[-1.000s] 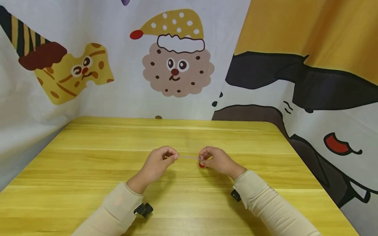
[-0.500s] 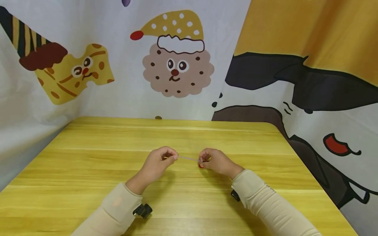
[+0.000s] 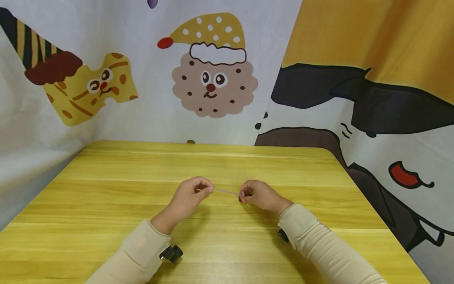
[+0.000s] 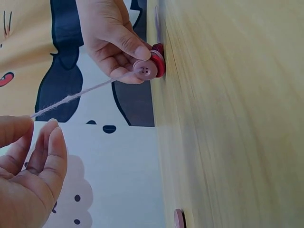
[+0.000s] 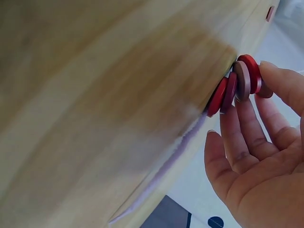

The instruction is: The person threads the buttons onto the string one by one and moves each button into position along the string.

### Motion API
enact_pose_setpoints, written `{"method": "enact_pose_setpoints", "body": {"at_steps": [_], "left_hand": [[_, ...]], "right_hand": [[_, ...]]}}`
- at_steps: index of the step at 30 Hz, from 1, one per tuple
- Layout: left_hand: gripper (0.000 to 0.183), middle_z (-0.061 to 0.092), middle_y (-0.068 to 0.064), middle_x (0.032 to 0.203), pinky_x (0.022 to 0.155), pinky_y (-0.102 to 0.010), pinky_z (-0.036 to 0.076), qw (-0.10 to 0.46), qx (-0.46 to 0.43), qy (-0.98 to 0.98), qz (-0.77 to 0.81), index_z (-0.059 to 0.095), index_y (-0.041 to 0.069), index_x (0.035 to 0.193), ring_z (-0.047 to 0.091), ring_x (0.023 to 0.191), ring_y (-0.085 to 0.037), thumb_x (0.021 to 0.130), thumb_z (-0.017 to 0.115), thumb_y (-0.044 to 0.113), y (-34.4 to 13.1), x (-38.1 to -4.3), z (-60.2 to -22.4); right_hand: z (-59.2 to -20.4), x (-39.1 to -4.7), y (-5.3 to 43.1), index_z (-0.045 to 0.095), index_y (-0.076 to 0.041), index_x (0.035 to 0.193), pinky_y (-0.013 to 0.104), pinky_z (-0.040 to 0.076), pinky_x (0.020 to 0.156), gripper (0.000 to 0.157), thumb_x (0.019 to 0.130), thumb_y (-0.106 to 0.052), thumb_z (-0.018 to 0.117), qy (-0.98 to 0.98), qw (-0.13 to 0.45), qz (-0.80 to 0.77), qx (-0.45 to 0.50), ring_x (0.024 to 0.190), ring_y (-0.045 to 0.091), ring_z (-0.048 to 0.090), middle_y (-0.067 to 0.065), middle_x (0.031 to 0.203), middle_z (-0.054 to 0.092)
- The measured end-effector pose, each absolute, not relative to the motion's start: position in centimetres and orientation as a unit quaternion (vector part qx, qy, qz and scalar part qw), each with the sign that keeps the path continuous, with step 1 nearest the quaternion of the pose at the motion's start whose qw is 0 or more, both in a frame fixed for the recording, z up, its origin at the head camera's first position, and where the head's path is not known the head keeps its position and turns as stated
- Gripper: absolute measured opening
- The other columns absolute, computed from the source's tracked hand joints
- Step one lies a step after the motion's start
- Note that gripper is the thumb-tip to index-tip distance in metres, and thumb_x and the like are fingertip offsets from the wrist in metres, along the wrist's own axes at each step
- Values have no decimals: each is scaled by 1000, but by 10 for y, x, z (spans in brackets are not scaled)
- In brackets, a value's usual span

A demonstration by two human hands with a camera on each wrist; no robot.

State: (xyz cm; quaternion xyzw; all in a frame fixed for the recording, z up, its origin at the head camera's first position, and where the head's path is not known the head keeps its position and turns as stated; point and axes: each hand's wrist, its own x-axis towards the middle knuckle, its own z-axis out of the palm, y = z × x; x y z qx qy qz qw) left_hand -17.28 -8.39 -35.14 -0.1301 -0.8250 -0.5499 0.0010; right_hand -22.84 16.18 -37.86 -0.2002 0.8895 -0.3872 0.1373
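In the head view my left hand point(image 3: 189, 197) pinches one end of a thin lilac yarn point(image 3: 226, 191). The yarn runs taut, sloping down to several red and pink buttons threaded on it at my right hand point(image 3: 261, 194). A pink four-hole button point(image 4: 145, 70) faces the left wrist camera, the yarn coming out of its holes. Thumb and fingers of the right hand hold it, with a red button point(image 4: 159, 65) just behind. The right wrist view has the stack side-on: a bright red button point(image 5: 217, 98) leans at the table end, beside a pink button point(image 5: 242, 80).
The yarn's other tail point(image 5: 166, 166) trails along the wooden table point(image 3: 106, 197). A loose pink button point(image 4: 178, 218) is visible farther along the tabletop in the left wrist view. A printed cartoon curtain point(image 3: 142, 122) hangs behind the table's far edge.
My right hand has dipped slightly with the buttons, so the yarn slopes more toward the right. The left hand has kept its pinch and stayed almost in place.
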Motion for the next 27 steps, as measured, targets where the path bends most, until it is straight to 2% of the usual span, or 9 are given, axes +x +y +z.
{"method": "enact_pose_setpoints", "body": {"at_steps": [13, 17, 23, 27], "left_hand": [[10, 65, -9, 95, 69, -31, 46, -7, -134, -820, -556, 66, 3, 100, 57, 84, -27, 96, 60, 11, -83, -173, -352], [10, 65, -6, 93, 69, -31, 46, -6, -132, -823, -552, 66, 4, 99, 58, 83, -23, 96, 61, 11, -84, -174, -354], [7, 65, -8, 93, 69, -30, 47, -5, -129, -825, -550, 67, 7, 96, 58, 82, -19, 95, 62, 11, -83, -175, -356], [8, 65, -9, 94, 69, -31, 47, -7, -134, -823, -551, 67, 5, 97, 58, 82, -19, 95, 61, 10, -82, -175, -358]], "right_hand": [[-380, -229, 162, 63, -1, 93, 26, 46, 68, 6, 89, 3, 65, 884, 150, -391, -209, 76, 15, 55, 4, 85, 63], [-380, -229, 161, 64, -2, 95, 27, 46, 69, 8, 88, 1, 66, 891, 144, -376, -209, 77, 15, 55, 4, 87, 64], [-380, -229, 161, 65, -3, 99, 29, 47, 72, 14, 86, -3, 71, 903, 130, -359, -198, 78, 15, 55, 1, 88, 65], [-378, -228, 160, 65, -3, 98, 30, 46, 71, 14, 86, -6, 71, 899, 132, -366, -202, 77, 15, 54, 3, 87, 66]]}}
